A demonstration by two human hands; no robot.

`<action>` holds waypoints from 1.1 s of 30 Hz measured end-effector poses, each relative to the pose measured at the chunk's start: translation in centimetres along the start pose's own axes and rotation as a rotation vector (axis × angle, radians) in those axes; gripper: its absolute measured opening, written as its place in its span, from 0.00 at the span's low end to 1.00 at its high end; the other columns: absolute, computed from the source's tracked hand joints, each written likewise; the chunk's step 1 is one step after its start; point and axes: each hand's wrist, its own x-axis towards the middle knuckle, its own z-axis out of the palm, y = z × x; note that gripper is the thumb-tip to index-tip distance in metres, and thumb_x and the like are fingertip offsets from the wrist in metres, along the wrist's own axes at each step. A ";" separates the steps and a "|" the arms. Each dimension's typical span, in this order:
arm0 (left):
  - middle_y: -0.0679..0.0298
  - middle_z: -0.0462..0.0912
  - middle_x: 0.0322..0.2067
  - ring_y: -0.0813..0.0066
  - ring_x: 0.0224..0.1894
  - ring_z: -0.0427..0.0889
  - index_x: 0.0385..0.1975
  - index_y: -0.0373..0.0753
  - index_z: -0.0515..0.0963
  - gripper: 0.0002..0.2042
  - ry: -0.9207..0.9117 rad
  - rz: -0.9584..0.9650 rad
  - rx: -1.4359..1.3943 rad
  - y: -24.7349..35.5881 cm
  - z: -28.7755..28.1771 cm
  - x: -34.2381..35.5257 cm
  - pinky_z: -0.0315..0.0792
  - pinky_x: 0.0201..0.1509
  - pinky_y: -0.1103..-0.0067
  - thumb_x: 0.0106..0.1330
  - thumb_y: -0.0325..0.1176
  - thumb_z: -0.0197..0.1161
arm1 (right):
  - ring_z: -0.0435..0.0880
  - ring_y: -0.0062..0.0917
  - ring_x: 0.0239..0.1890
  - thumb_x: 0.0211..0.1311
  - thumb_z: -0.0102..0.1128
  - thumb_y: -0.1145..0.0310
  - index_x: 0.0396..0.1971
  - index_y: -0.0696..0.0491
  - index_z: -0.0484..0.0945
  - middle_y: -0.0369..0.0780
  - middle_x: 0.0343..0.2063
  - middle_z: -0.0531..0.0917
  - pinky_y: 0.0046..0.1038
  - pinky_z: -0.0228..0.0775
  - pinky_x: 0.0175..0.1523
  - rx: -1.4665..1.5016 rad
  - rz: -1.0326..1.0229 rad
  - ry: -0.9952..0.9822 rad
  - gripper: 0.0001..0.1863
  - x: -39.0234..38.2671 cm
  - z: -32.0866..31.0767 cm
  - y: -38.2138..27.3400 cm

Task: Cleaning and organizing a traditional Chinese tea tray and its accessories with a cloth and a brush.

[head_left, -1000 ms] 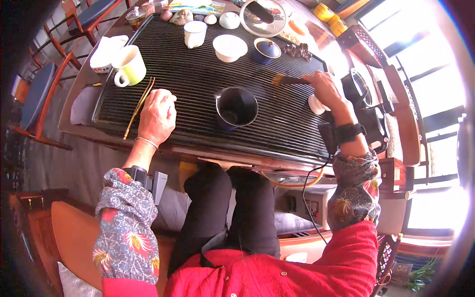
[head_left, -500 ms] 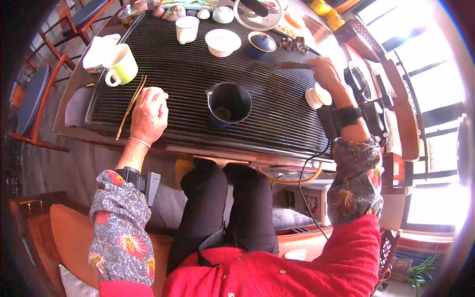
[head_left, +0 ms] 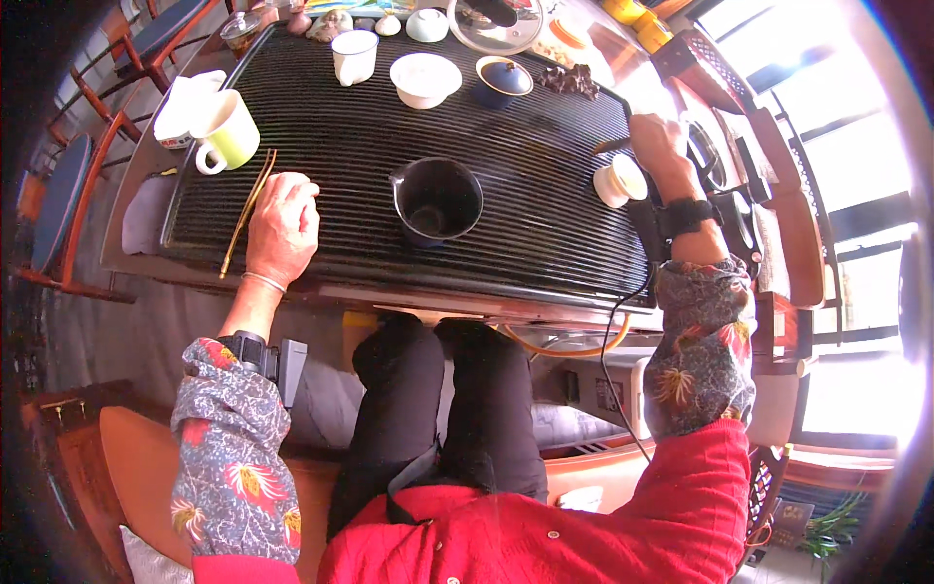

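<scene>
My right hand (head_left: 660, 146) is closed round a slim brown tool (head_left: 611, 146) at the right side of the ribbed black tea tray (head_left: 341, 127). Only one end of the tool shows, pointing left, so its exact kind is unclear. Just below that end stands a small white cup-like vessel (head_left: 619, 182). My left hand (head_left: 283, 224) rests on the tray's near left part with its fingers curled in. Along its outer side lie thin bamboo tweezers (head_left: 245, 216), apparently not gripped. Between my hands sits a dark spouted pitcher (head_left: 438, 200).
Along the far side stand a white cup (head_left: 354, 58), a white bowl (head_left: 425, 80), a lidded blue pot (head_left: 503, 82) and a glass lid (head_left: 494, 21). A yellow-green mug (head_left: 226, 131) is at the left. A black cable (head_left: 605, 360) hangs over the tray's right front.
My right hand has moved slightly right and down with the brown tool, whose visible part is shorter. The view has shifted a little; my left hand stays in place on the tray.
</scene>
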 end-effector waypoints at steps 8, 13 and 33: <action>0.58 0.76 0.38 0.57 0.45 0.76 0.35 0.36 0.75 0.08 0.005 0.019 -0.016 0.2 0.7 0.1 0.73 0.50 0.68 0.55 0.21 0.58 | 0.86 0.40 0.38 0.59 0.51 0.69 0.32 0.52 0.85 0.45 0.34 0.86 0.39 0.77 0.41 0.129 0.187 0.229 0.11 -0.1 4.5 4.5; 0.58 0.76 0.38 0.58 0.45 0.76 0.35 0.36 0.75 0.08 -0.014 0.008 0.006 0.2 0.3 0.0 0.73 0.50 0.68 0.55 0.21 0.58 | 0.81 0.45 0.46 0.58 0.52 0.73 0.37 0.55 0.83 0.50 0.39 0.83 0.40 0.71 0.51 0.459 0.061 0.322 0.11 -0.6 7.1 4.3; 0.58 0.77 0.38 0.58 0.44 0.76 0.35 0.36 0.76 0.05 -0.019 0.039 0.001 -0.3 0.4 -0.1 0.73 0.49 0.69 0.59 0.23 0.57 | 0.78 0.40 0.38 0.54 0.55 0.77 0.46 0.45 0.82 0.44 0.30 0.79 0.38 0.70 0.43 0.524 0.226 0.122 0.19 -21.4 2.0 -1.3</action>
